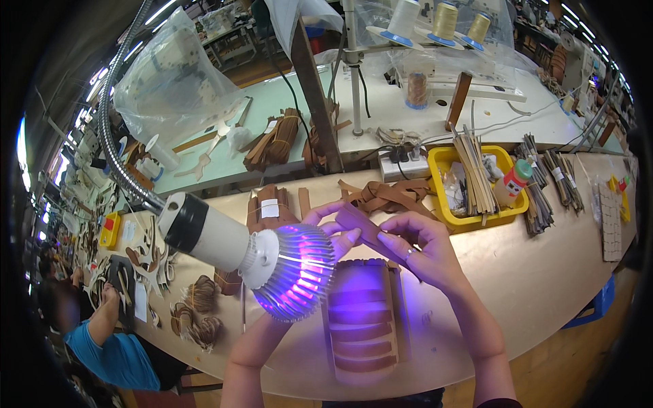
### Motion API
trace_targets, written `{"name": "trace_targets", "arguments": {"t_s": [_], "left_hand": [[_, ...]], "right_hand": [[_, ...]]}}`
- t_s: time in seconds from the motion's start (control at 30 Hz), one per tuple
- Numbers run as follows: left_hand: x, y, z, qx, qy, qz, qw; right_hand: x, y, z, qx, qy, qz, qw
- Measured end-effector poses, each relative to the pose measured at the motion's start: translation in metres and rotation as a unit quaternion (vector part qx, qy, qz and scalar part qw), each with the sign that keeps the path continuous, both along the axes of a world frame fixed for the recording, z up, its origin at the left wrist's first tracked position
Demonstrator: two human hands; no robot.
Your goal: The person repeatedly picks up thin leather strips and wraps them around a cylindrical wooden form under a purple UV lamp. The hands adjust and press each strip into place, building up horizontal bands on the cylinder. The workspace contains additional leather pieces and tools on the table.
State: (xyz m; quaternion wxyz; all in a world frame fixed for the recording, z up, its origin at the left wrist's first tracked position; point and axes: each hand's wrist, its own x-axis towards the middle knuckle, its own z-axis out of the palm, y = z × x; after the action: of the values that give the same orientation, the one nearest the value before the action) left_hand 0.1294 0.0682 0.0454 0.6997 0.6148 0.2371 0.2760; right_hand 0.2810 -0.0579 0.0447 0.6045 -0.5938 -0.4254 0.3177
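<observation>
A flat brown leather-like strip (369, 234) is held up at a slant between my two hands, above the work table. My left hand (345, 238) pinches its upper left end, partly hidden behind the lamp. My right hand (425, 246), wearing a ring, grips the strip's lower right part between thumb and fingers. Just below the hands a long board (347, 374) lies on the table, with several brown strips (362, 332) in a row across it. Violet light falls on this row from a finned lamp (297, 272) that covers part of my left forearm.
Left of the hands lies a bundle of brown strips (269, 216); loose strips (388, 197) are heaped behind them. A yellow basket (486, 219) holds thin sticks and a glue bottle (513, 183). Tied bundles (202, 294) lie left. Another person (112, 347) works at far left.
</observation>
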Motion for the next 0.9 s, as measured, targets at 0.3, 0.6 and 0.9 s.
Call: {"name": "trace_targets", "arguments": {"t_s": [0.3, 0.6, 0.9], "left_hand": [[-0.049, -0.071, 0.015, -0.064, -0.037, -0.054, 0.996], [-0.103, -0.131, 0.009, -0.099, -0.013, -0.029, 0.995], [-0.139, -0.205, -0.027, -0.215, 0.005, -0.078, 0.973]], "right_hand": [[-0.029, -0.074, 0.014, -0.080, 0.058, 0.044, 0.994], [-0.064, -0.130, 0.007, -0.114, 0.089, 0.066, 0.987], [-0.124, -0.178, -0.023, -0.048, -0.044, 0.028, 0.997]]}}
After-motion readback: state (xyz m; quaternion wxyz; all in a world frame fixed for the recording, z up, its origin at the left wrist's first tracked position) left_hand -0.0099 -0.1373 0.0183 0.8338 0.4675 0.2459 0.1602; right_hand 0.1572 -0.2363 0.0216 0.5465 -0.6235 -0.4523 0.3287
